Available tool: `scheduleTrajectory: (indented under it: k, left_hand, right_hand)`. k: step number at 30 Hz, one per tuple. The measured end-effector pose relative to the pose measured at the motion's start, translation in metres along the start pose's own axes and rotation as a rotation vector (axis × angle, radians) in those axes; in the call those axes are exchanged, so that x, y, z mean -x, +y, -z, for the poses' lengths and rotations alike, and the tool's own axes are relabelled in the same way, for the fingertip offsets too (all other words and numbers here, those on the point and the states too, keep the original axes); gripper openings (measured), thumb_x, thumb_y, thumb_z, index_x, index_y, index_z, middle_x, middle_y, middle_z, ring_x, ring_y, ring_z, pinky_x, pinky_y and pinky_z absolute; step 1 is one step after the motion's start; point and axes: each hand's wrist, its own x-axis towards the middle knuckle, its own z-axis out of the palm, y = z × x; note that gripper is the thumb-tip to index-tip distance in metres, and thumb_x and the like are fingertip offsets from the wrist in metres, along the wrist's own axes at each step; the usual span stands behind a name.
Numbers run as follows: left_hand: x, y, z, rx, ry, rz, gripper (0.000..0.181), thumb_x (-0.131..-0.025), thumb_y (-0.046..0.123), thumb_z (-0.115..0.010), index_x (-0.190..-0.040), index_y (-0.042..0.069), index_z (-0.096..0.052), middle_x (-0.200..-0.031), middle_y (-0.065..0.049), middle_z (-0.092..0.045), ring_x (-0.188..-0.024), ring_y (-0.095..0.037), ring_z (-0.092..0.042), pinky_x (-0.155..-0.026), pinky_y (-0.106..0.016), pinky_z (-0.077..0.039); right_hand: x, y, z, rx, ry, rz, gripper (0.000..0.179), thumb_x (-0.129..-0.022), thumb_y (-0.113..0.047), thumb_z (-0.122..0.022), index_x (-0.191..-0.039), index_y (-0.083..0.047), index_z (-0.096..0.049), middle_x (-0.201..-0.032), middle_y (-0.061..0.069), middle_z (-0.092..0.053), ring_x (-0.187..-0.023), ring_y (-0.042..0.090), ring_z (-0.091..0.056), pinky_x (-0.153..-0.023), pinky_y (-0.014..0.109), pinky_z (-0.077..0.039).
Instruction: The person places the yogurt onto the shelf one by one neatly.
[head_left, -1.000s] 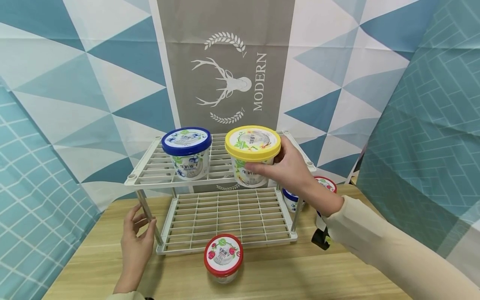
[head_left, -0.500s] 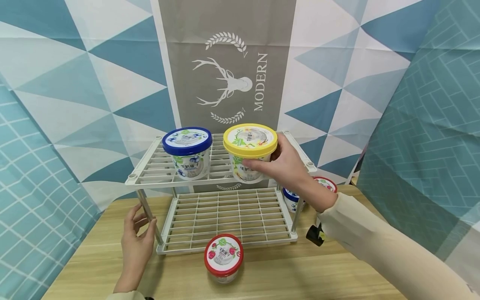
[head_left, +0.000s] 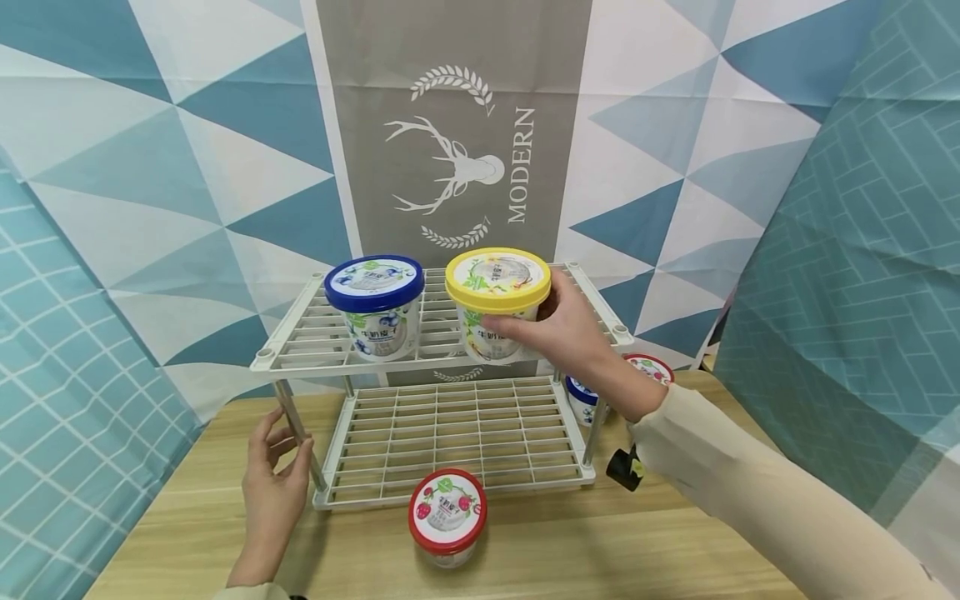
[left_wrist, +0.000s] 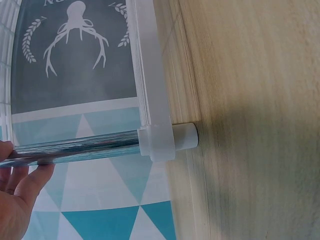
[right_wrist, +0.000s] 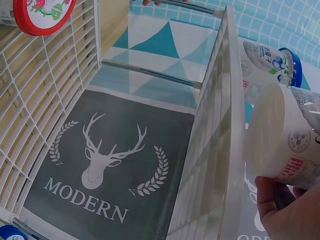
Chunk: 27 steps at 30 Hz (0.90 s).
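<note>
My right hand (head_left: pixel 577 333) grips a white paper tub with a yellow lid (head_left: pixel 498 283), thumb across its front and fingers behind. The tub is upright at the front of the rack's upper shelf (head_left: pixel 300 337); in the right wrist view the tub's base (right_wrist: pixel 265 130) is right at the shelf's slats. On its left stands a blue-lidded tub (head_left: pixel 378 312) with blueberries printed on it. My left hand (head_left: pixel 273 475) holds the rack's front left metal post (left_wrist: pixel 90 148) between thumb and fingers. In front of the lower shelf (head_left: pixel 457 433) a red-lidded tub (head_left: pixel 447 517) stands on the table.
Behind the right post are another blue-lidded tub (head_left: pixel 582 402) and a red-lidded one (head_left: pixel 651 367), partly hidden by my right arm. A black strap-like piece (head_left: pixel 625 469) hangs beneath the right sleeve. Patterned cloth (head_left: pixel 457 50) backs the wooden table (head_left: pixel 600 542).
My right hand has shifted slightly left and back with the yellow-lidded tub, bringing it closer to the blue-lidded one. The left hand stays on the post.
</note>
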Motion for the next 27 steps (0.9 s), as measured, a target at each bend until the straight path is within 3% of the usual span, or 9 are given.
scheduleTrajectory:
  k: [9,21,27]
  left_hand:
    - [0.0011,0.0038,0.0005,-0.003,-0.012,-0.004,0.067,-0.084,-0.011,-0.06,-0.141,0.014,-0.035,-0.104,-0.003,-0.053,-0.091,0.017,-0.048,-0.074,0.005,-0.041]
    - [0.0005,0.0042,0.0016,0.006,-0.016,-0.017,0.066,-0.084,-0.008,-0.061,-0.141,0.011,-0.034,-0.106,-0.003,-0.052,-0.09,0.018,-0.047,-0.073,0.006,-0.041]
    - [0.0005,0.0042,0.0012,0.002,-0.017,-0.001,0.067,-0.084,-0.01,-0.06,-0.142,0.014,-0.034,-0.103,0.003,-0.051,-0.09,0.018,-0.047,-0.073,0.005,-0.041]
  right_hand:
    - [-0.0042,0.003,-0.0009,0.021,0.008,0.009,0.066,-0.078,-0.022,-0.076,-0.132,-0.014,-0.039,-0.116,0.005,-0.056,-0.103,0.021,-0.061,-0.085,0.035,-0.057]
    - [-0.0082,0.0038,-0.0042,0.037,0.013,-0.007,0.065,-0.078,-0.023,-0.076,-0.131,-0.014,-0.04,-0.117,0.004,-0.057,-0.103,0.021,-0.061,-0.086,0.034,-0.057]
    - [-0.009,0.0026,-0.0056,0.028,0.012,-0.006,0.064,-0.078,-0.024,-0.076,-0.13,-0.014,-0.04,-0.116,0.005,-0.056,-0.103,0.021,-0.061,-0.086,0.034,-0.057]
